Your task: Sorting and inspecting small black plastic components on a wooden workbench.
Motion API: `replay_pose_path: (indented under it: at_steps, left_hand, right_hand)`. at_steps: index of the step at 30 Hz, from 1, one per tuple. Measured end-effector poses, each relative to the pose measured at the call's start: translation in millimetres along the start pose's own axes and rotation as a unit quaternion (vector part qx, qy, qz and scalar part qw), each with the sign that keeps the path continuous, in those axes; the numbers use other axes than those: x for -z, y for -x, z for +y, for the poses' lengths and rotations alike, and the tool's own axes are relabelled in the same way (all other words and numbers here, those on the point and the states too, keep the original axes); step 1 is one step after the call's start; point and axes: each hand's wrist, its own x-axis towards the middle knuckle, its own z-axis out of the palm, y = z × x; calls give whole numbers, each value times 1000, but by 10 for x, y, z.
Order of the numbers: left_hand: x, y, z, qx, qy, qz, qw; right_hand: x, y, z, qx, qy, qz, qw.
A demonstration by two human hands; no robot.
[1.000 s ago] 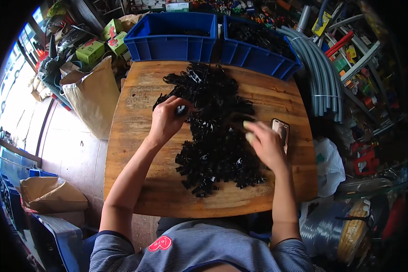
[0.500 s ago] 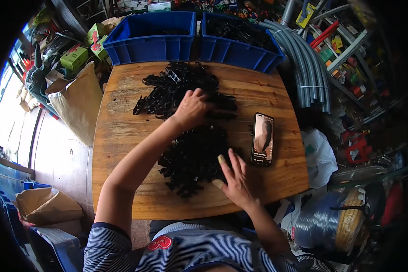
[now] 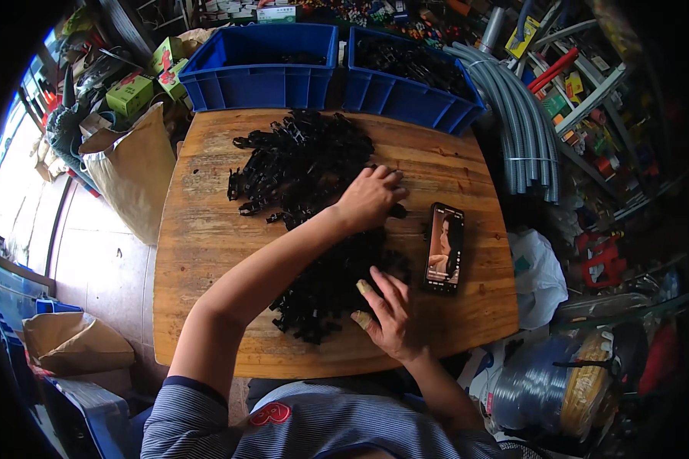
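Small black plastic parts, their exact kind too small to make out, lie in two heaps on a wooden table. My left hand (image 3: 371, 199) reaches across to the right of the far heap (image 3: 302, 164), its fingers curled down over a few black parts (image 3: 398, 210). Beside the near heap (image 3: 314, 306) is my right hand (image 3: 390, 314), fingers spread and bent slightly, with tan tape on the thumb and a fingertip. Its fingertips rest at the heap's right edge. My left forearm hides some of the near heap.
Two blue bins (image 3: 260, 88) (image 3: 406, 103) stand along the table's far edge; the right one holds many black parts. A phone (image 3: 444, 249) showing a video lies right of the heaps. Grey coiled conduit (image 3: 517, 122) hangs at the right, and a paper sack (image 3: 134, 172) stands at the left.
My left hand has moved right and nearer from the far heap, and black parts at that heap's right end have shifted with it. My right hand has moved slightly nearer to me.
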Motion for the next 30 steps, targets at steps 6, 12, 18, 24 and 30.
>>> replay_pose_path:
  at_steps: [6,12,18,24,30]
  left_hand:
    - [-106,-280,-176,-8,-73,-158,985]
    - [109,198,-536,-20,-91,-50,994]
    - [833,547,-664,137,97,109,980]
    - [930,758,-556,179,89,106,974]
    - [493,426,-219,145,15,-18,989]
  right_hand:
    - [60,106,0,-41,20,-28,999]
    - [-11,112,-13,-86,15,-26,996]
    - [-141,-11,18,-52,-27,-57,997]
    - [-102,-157,25,-8,-19,-46,999]
    - [-85,-228,-47,15,-19,-24,999]
